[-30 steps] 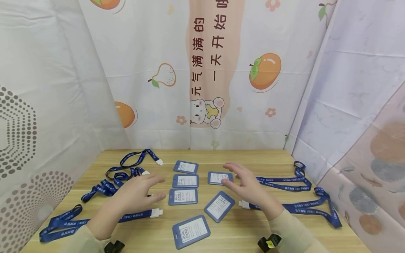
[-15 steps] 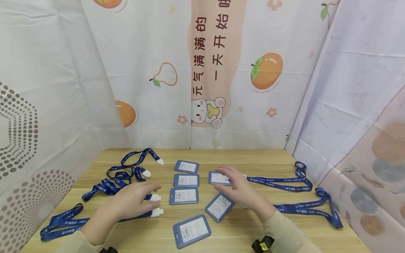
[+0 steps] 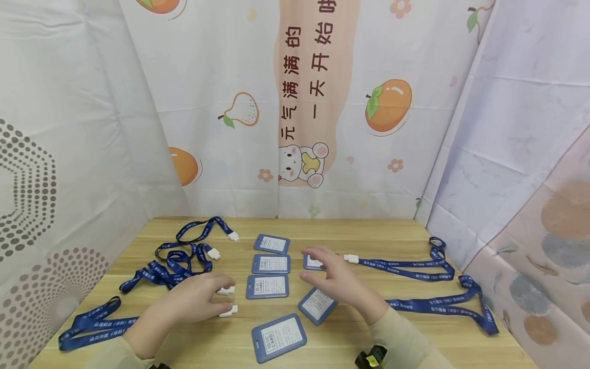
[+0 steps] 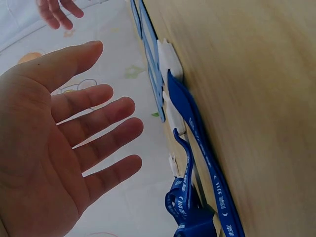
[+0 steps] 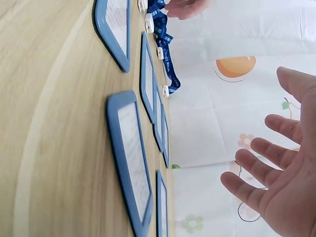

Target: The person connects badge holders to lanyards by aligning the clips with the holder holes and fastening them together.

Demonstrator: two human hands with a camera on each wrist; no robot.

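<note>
My left hand (image 3: 195, 297) hovers over the left-hand lanyards with fingers loosely extended, holding nothing. In the head view it overlaps a blue lanyard (image 3: 99, 328) and its white clip (image 3: 229, 310). The left wrist view shows its spread fingers (image 4: 103, 116) apart from the table. My right hand (image 3: 338, 282), fingers also relaxed and nothing in them, is above two blue ID card holders. It partly hides the rear card holder (image 3: 311, 264) and the slanted card holder (image 3: 317, 306). Its bare palm (image 5: 296, 197) shows in the right wrist view.
A column of blue card holders (image 3: 267, 286) runs up the middle, with another card holder (image 3: 278, 338) near the front. More lanyards lie tangled at left (image 3: 172, 264). On the right are two lanyards, a rear lanyard (image 3: 405, 269) and a front lanyard (image 3: 442, 303). A printed curtain (image 3: 221, 164) hangs behind the wooden table (image 3: 350, 338).
My right hand has shifted left over the card holders, uncovering the rear right lanyard's white clip. The left hand has sunk lower and slightly left. The card holders and lanyards have stayed put.
</note>
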